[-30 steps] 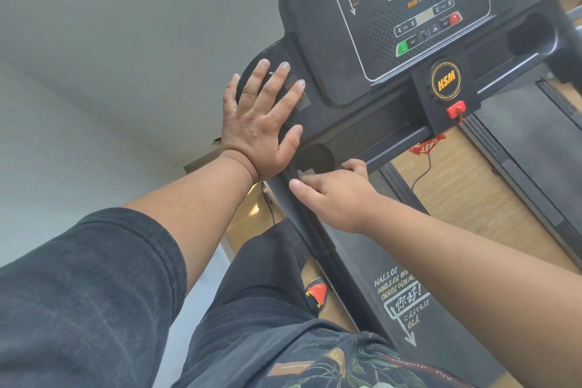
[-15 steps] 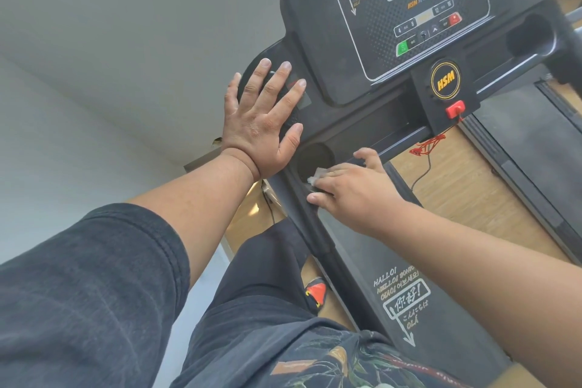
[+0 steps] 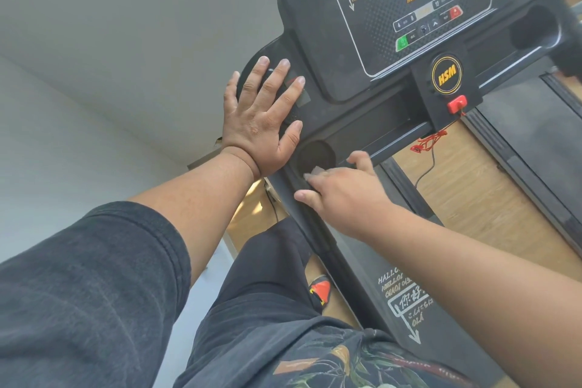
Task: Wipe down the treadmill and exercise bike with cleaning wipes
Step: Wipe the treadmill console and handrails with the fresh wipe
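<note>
The black treadmill console [image 3: 330, 50] fills the upper right, with a grey screen, buttons and a yellow HSM badge. My left hand [image 3: 259, 123] lies flat with spread fingers on the console's left wing. My right hand [image 3: 343, 189] presses a small white wipe [image 3: 316, 172] against the left handrail just below the round cup holder [image 3: 315, 156]. Only a corner of the wipe shows under my fingers. The exercise bike is not in view.
A red safety key [image 3: 457, 104] with its red cord [image 3: 426, 142] hangs under the badge. The treadmill belt [image 3: 529, 123] runs off to the right over wooden floor [image 3: 472, 198]. A grey wall stands at the left. My dark shorts and one shoe [image 3: 319, 290] are below.
My right hand has slid with the wipe up along the left handrail to the edge of the cup holder. My left hand has stayed flat on the console wing.
</note>
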